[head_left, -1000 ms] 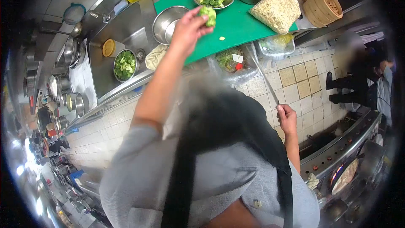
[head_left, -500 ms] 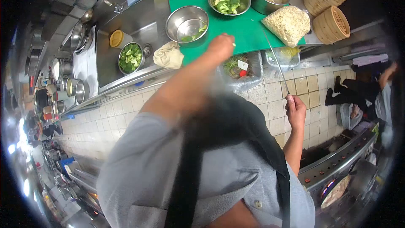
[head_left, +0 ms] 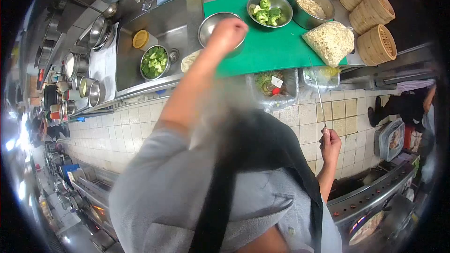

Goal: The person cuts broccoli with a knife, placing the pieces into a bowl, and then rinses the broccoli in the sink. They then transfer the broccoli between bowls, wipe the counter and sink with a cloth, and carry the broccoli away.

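Observation:
My left hand is over a round steel bowl on the left edge of the green cutting board. Its fingers are curled together, and whatever they hold is hidden. On the right, my right hand grips a long thin knife, its blade seen nearly edge-on and pointing up toward the board. Farther back on the board is a second steel bowl with broccoli florets. A clear bag of pale chopped food rests at the board's right end, beside a deep pot holding pale shreds.
Bamboo steamers stand at the right. A sink on the left contains a bowl of broccoli. Below the board's front edge are lined bins, one with vegetable scraps. Another person is at the far right.
My left hand has moved left from above the board to over the steel bowl. My right hand still holds the knife low at the right. The whole view has shifted slightly.

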Demonstrator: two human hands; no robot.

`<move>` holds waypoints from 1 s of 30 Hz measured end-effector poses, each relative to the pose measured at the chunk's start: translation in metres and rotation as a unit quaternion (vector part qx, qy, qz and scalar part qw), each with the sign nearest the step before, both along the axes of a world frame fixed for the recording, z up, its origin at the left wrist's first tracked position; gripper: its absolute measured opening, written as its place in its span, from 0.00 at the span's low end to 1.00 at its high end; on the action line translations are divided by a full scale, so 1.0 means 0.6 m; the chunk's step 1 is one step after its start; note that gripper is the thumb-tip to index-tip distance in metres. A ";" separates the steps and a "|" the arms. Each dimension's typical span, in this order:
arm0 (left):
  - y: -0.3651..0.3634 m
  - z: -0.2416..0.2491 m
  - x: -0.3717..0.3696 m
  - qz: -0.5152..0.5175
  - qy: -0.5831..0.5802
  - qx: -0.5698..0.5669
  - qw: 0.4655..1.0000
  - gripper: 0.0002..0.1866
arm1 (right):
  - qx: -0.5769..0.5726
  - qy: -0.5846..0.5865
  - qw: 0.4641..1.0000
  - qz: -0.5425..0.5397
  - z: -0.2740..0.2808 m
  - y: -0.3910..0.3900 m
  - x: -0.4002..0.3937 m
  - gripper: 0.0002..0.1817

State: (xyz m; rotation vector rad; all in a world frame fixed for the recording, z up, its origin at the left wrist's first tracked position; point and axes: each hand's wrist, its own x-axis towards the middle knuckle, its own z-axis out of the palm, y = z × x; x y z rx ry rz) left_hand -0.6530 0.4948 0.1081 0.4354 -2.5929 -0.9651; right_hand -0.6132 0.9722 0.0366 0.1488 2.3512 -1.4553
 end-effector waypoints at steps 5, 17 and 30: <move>-0.087 -0.063 -0.045 0.082 -0.362 -0.133 0.919 0.14 | -0.010 -0.004 1.000 0.009 0.007 -0.010 0.003 0.17; -0.102 -0.112 -0.037 -0.069 -0.328 0.012 0.942 0.30 | -0.005 -0.007 1.000 0.029 0.003 -0.035 -0.007 0.17; -0.066 -0.079 -0.025 -0.013 -0.254 -0.019 0.967 0.27 | -0.013 0.008 1.000 0.026 0.008 -0.041 -0.012 0.17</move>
